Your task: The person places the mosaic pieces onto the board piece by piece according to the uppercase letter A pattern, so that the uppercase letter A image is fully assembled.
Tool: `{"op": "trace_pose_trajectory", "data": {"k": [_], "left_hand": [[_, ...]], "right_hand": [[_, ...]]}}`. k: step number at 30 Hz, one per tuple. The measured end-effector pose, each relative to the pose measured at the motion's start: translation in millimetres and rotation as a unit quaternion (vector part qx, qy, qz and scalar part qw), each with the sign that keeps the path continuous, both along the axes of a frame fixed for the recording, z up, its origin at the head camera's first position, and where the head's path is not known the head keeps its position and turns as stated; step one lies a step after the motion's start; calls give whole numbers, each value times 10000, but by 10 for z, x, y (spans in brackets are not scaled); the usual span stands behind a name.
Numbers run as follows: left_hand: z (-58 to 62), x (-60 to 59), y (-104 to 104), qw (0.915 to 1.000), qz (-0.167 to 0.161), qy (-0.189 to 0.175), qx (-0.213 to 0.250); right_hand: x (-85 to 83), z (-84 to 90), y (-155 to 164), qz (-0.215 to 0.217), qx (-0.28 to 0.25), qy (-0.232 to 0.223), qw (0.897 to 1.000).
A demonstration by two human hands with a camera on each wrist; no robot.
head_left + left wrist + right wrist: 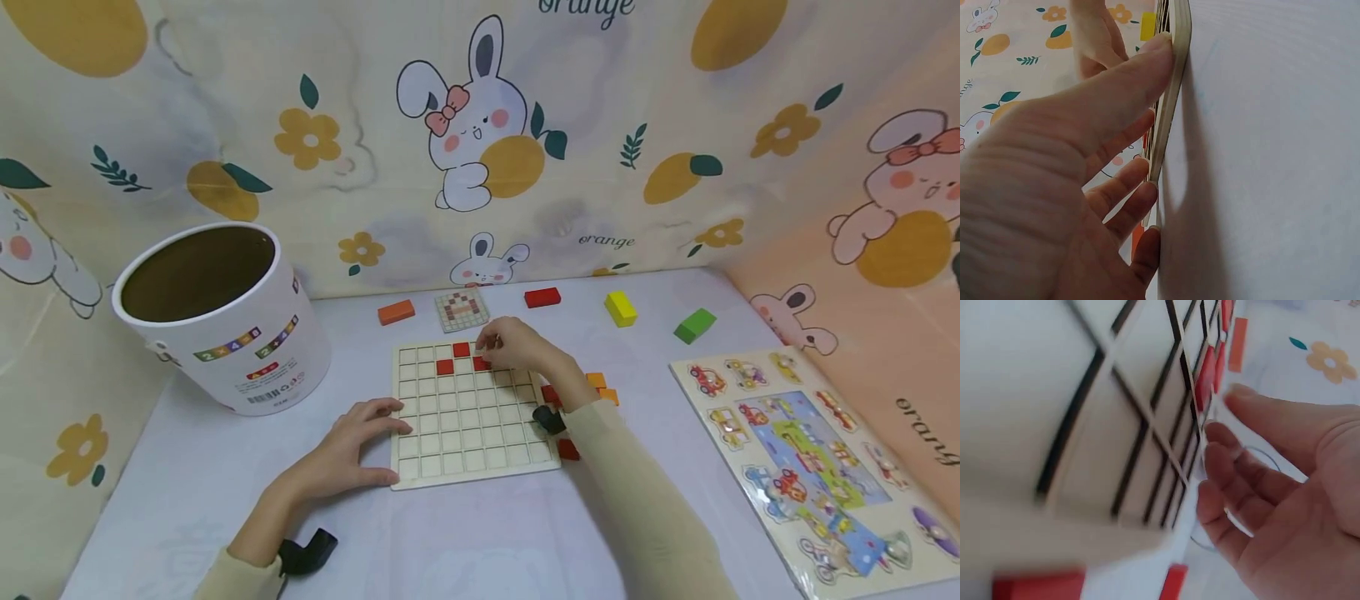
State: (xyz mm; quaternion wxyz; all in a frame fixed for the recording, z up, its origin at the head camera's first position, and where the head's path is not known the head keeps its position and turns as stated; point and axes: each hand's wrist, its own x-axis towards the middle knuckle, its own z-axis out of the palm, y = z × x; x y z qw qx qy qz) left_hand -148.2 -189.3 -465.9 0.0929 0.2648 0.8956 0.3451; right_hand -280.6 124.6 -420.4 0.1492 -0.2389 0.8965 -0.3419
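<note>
A square wooden grid board [465,425] lies on the table with red square tiles in a few of its upper cells, including one red tile [445,367] left of the middle. My left hand [352,446] rests at the board's left edge, fingers spread and thumb near the lower corner; the left wrist view shows the thumb [1141,62] against the edge. Over the upper part of the board, my right hand [517,346] has loosely bent fingertips beside another red tile [482,363]. In the right wrist view, no piece shows between thumb and fingers [1219,456].
A small pattern card [461,310] lies behind the board, among orange, red, yellow and green blocks [695,325]. Loose red and orange tiles [608,397] lie partly under the right forearm. A white bucket [225,333] stands left, a picture puzzle board [817,475] right.
</note>
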Motion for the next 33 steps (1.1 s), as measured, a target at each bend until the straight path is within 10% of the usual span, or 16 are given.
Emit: {"op": "trace_pose_trajectory", "data": {"k": [15, 33], "left_hand": [[-6, -6, 14, 10000, -33, -76, 49], [-19, 7, -5, 9999, 46, -75, 73]], "right_hand": [[542, 154, 1237, -75, -99, -609, 9981], [901, -146, 1132, 0, -715, -570, 9958]]}}
